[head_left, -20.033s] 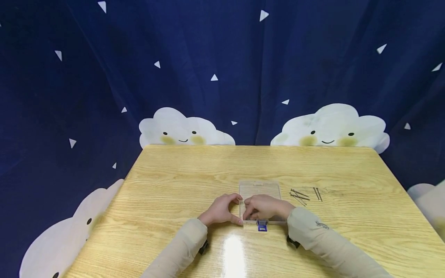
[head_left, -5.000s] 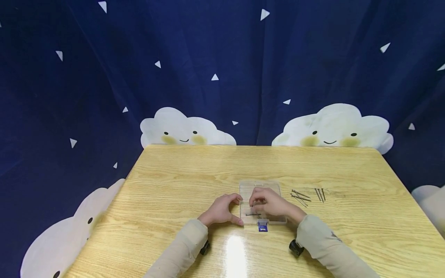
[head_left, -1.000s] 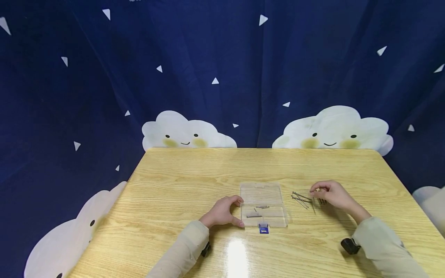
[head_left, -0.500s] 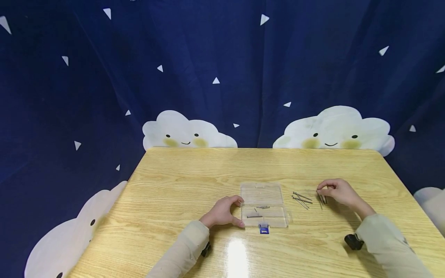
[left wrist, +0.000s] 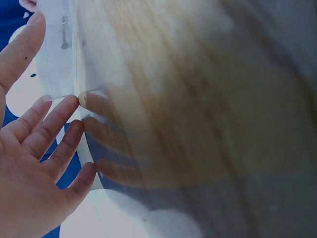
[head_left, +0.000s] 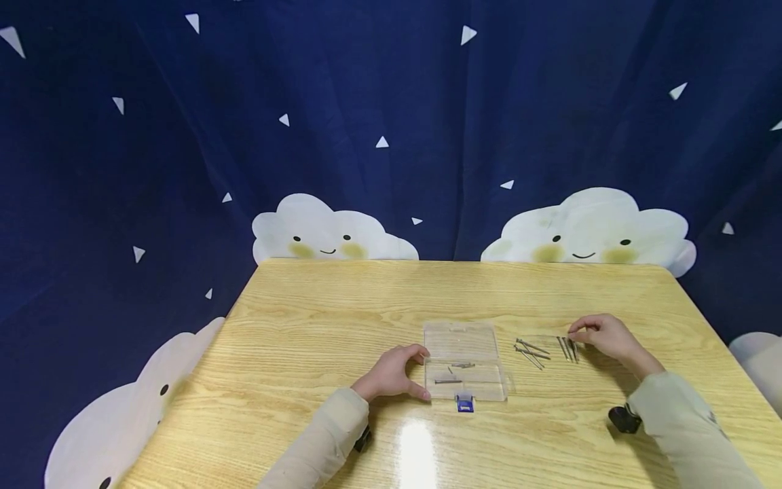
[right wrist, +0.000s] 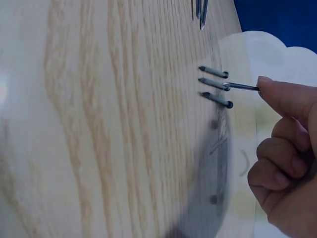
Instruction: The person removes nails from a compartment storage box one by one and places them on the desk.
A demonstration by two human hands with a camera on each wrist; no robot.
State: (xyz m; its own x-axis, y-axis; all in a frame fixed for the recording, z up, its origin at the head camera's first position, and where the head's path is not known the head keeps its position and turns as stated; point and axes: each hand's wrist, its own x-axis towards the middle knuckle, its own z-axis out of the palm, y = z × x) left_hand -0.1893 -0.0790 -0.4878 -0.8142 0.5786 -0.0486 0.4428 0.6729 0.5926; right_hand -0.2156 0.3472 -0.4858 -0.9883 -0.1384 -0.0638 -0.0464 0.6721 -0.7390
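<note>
Right-wrist view: I saw one nail (right wrist: pixel 243 87) pinched between thumb and fingertip of the right hand (head_left: pixel 603 335), its free end overlapping the middle of three nails (right wrist: pixel 213 83) laid in a row on the right side of the table (head_left: pixel 318 305); contact unclear. Head view: a crossing group of nails (head_left: pixel 533 352) lay just left of that row. Farther left I noted the clear case (head_left: pixel 489 391), lid open to the far side, small metal pieces (head_left: pixel 449 381) inside, blue latch (head_left: pixel 465 404) at its near edge. Left hand (head_left: pixel 393 373) sat at the case's left edge, fingers loosely extended, fingertips on the tabletop. Beyond the far edge I logged a dark blue curtain (head_left: pixel 342 81).
</note>
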